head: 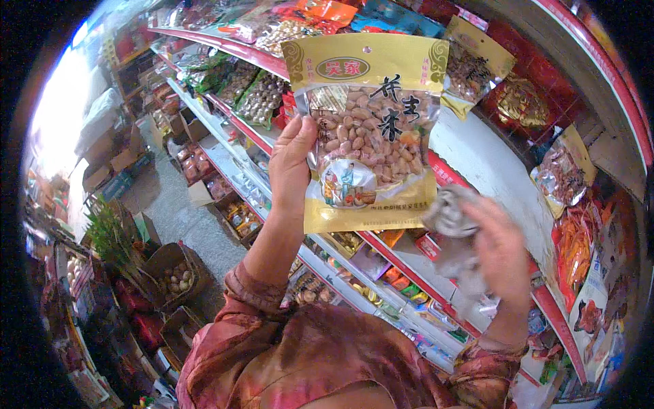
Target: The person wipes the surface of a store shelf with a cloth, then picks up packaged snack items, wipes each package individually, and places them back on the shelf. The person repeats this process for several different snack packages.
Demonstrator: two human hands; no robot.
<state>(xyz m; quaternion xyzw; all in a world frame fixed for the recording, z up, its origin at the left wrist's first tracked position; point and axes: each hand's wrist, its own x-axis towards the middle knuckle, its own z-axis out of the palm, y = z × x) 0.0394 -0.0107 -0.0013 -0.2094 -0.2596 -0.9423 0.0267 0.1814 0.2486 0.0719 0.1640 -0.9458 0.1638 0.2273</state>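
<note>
My left hand (292, 156) grips the left edge of a gold-and-clear plastic bag of peanuts (368, 133), with the thumb on its front. The bag is upright, its printed face towards me, and bears writing and a small picture. At the bag's lower right corner, my right hand (493, 240) holds a crumpled grey cloth (452, 212); hand and cloth are blurred. The cloth is close to the bag's edge, but whether it touches cannot be told. Behind the bag runs a white store shelf (490, 148) with a red front strip.
Similar gold snack bags (472, 69) lie on the shelf at the upper right. Green-edged packets (260, 97) fill the shelf at the upper left. Lower tiers carry small colourful packets (401, 281). Across the grey floor (189, 204) stand cardboard boxes and a basket of eggs or similar round items (176, 278).
</note>
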